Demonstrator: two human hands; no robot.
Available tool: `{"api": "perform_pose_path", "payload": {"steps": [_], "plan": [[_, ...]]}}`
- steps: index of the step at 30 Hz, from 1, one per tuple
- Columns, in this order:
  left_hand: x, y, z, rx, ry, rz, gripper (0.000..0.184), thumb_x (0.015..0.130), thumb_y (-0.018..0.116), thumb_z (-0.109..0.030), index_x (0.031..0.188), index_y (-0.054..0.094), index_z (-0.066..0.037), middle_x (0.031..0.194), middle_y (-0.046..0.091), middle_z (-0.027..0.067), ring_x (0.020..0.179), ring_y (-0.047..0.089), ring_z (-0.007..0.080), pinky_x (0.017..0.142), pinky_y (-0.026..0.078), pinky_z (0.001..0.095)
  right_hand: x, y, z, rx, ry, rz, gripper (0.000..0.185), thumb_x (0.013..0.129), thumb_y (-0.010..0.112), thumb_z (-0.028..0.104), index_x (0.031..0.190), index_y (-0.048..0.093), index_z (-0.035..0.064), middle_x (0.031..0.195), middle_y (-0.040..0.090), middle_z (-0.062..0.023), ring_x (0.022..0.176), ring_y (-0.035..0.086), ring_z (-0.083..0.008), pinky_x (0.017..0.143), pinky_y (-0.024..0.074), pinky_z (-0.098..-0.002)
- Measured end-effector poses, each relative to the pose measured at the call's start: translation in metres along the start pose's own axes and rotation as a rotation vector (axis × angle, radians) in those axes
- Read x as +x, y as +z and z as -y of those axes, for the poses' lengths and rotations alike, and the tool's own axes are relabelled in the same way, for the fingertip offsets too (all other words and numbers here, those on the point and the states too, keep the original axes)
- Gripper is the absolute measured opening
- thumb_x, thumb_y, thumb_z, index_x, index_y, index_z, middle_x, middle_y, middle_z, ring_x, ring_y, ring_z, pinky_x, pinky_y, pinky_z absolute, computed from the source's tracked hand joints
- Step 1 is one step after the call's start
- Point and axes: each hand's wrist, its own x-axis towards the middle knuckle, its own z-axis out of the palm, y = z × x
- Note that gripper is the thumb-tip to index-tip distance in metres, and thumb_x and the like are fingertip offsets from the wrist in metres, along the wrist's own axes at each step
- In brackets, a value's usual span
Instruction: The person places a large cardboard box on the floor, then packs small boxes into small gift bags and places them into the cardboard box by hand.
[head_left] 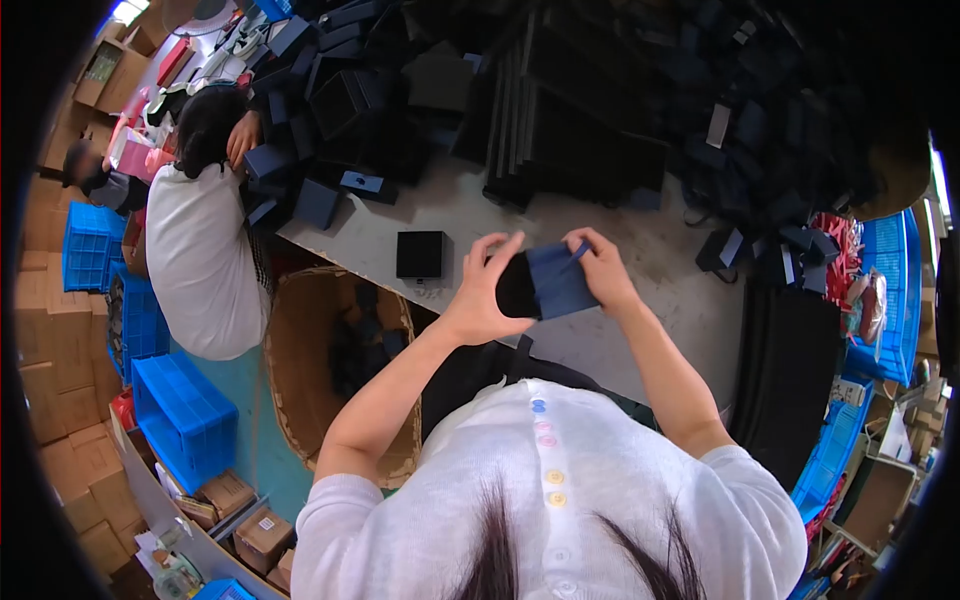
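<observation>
Over the table's front edge, both my hands are at a small dark blue box (562, 284) with a black part (516, 288) at its left end. My left hand (482, 292) curves round the black part, thumb below and fingers above. My right hand (606, 272) pinches the upper right corner of the blue box, where a narrow blue strip shows. Whether the black part is an insert or the box's inside, I cannot tell. Left of my hands, a square black box (420, 254) lies on the grey table (660, 240).
Behind my hands stand stacked black panels (560, 130), with heaped dark boxes (760, 150) to the right. A large cardboard carton (290, 340) stands at left, near a seated co-worker (205, 260). Blue crates (185, 420) line the left floor.
</observation>
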Motion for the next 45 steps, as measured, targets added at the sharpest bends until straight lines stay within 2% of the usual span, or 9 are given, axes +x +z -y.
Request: {"api": "perform_pose_path", "payload": {"steps": [5,9,11,16,18,25,36,39,45], "plan": [[0.009,0.032,-0.007,-0.216,0.026,-0.253,0.051,0.095,0.049,-0.028,0.14,0.038,-0.008,0.145,0.03,0.0168,0.136,0.027,0.031,0.111,0.022,0.0381,-0.026,0.052,-0.031,-0.248,-0.198,-0.107,0.028,0.092,0.056,0.026,0.106,0.054,0.0018,0.091,0.059,-0.0116,0.087,0.055,-0.0227,0.08,0.0452,-0.0348],[-0.032,0.006,0.024,-0.186,-0.133,-0.197,0.028,0.078,0.06,0.0,0.105,0.065,-0.004,0.116,0.057,0.0137,0.112,0.054,0.0277,0.098,0.04,0.0346,-0.045,0.007,0.008,-0.426,-0.168,0.593,0.074,0.077,0.069,0.023,0.14,0.033,0.0083,0.132,0.043,-0.0193,0.115,0.048,-0.0289,0.094,0.0415,-0.0388],[-0.072,-0.047,0.045,0.11,-0.157,-0.011,0.034,0.075,0.065,-0.004,0.108,0.064,-0.004,0.117,0.058,0.0153,0.111,0.054,0.0304,0.099,0.041,0.036,-0.006,-0.06,-0.035,-1.031,-0.543,-0.215,0.074,0.071,0.069,0.017,0.136,0.037,0.0036,0.135,0.041,-0.021,0.126,0.038,-0.0336,0.1,0.0372,-0.0451],[-0.133,-0.1,0.075,0.584,-0.465,-0.24,0.04,0.077,0.069,-0.02,0.112,0.062,-0.001,0.118,0.058,0.0196,0.109,0.054,0.0369,0.097,0.043,0.0417,0.045,-0.239,-0.039,-1.117,0.067,-1.276,0.087,0.064,0.079,0.032,0.134,0.035,0.0071,0.125,0.05,-0.0213,0.112,0.051,-0.041,0.092,0.0438,-0.0482],[-0.111,-0.076,0.065,0.112,-0.49,-0.325,0.039,0.08,0.07,-0.02,0.112,0.062,0.002,0.108,0.063,0.0182,0.099,0.062,0.0282,0.088,0.049,0.0357,0.043,-0.254,-0.036,-1.028,0.377,-1.023,0.081,0.064,0.077,0.033,0.131,0.041,0.0049,0.118,0.058,-0.0215,0.102,0.06,-0.0401,0.087,0.0483,-0.0483],[-0.027,0.055,0.016,-1.051,-0.639,0.142,0.07,0.084,0.071,-0.019,0.139,0.033,0.0,0.134,0.047,0.0164,0.123,0.047,0.0234,0.104,0.037,0.0349,-0.03,-0.074,-0.008,-0.196,-0.283,-0.068,0.048,0.078,0.073,0.014,0.119,0.053,-0.0018,0.103,0.063,-0.0092,0.092,0.062,-0.0182,0.08,0.0497,-0.028],[-0.019,0.038,-0.01,-0.903,-0.14,-0.08,0.097,0.065,0.084,-0.011,0.139,0.022,-0.008,0.124,0.049,0.0086,0.114,0.05,0.0193,0.098,0.043,0.0343,-0.051,0.003,0.024,0.456,0.356,0.477,0.051,0.088,0.064,0.023,0.126,0.045,-0.0056,0.109,0.061,-0.015,0.094,0.062,-0.0188,0.077,0.0534,-0.0307],[-0.02,0.039,-0.003,-0.582,-0.108,-0.23,0.103,0.06,0.083,-0.012,0.142,0.019,-0.009,0.122,0.049,0.0118,0.113,0.051,0.0243,0.097,0.042,0.0356,-0.046,0.019,0.034,-0.334,-0.361,0.054,0.056,0.081,0.063,0.01,0.134,0.044,0.0052,0.12,0.058,-0.0164,0.114,0.055,-0.0253,0.097,0.0428,-0.0357],[-0.02,0.052,0.005,0.094,0.134,-0.162,0.098,0.057,0.079,-0.011,0.139,0.025,-0.007,0.127,0.046,0.0188,0.12,0.046,0.0356,0.099,0.041,0.0395,-0.038,0.05,0.053,-0.695,-0.879,0.082,0.033,0.07,0.061,-0.001,0.103,0.063,0.0023,0.103,0.064,-0.0145,0.096,0.062,-0.0295,0.085,0.0495,-0.0361]]}}
